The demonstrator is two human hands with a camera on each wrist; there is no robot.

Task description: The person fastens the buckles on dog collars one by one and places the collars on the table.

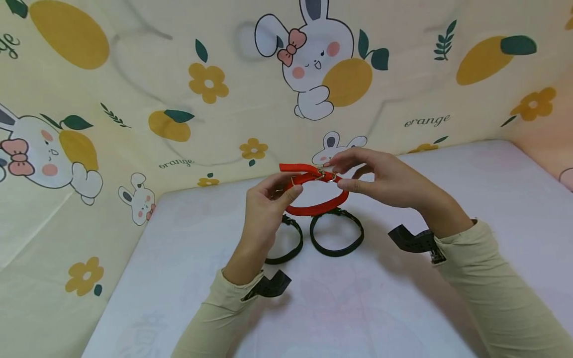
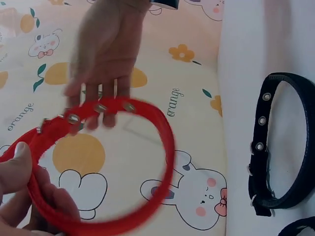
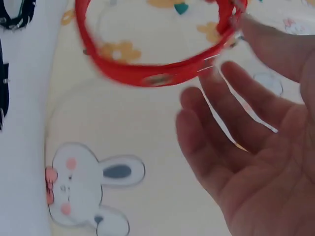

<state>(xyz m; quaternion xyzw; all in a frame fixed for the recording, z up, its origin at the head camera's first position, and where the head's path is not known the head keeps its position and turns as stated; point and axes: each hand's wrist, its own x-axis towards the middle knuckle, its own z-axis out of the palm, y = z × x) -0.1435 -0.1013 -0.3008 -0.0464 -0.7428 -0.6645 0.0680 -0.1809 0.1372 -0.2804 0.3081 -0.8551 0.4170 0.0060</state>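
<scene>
A red buckle collar [image 1: 315,209] with metal eyelets is fastened into a loop and held up above the table. My left hand [image 1: 264,211] pinches it at the left side between thumb and fingers, and the strap's free end sticks out to the left over that hand. The right hand [image 1: 385,181] is at the loop's right side, its thumb and fingertips right by the buckle and a metal ring. In the right wrist view, the fingers of that hand [image 3: 246,128] are spread and loosely extended beside the red band [image 3: 128,73].
Two black collars lie looped on the white table [image 1: 201,318] under the hands: a left one [image 1: 301,241], partly hidden by the left wrist, and a right one [image 1: 335,254]. Behind the table hangs a cloth [image 1: 286,129] printed with rabbits and oranges.
</scene>
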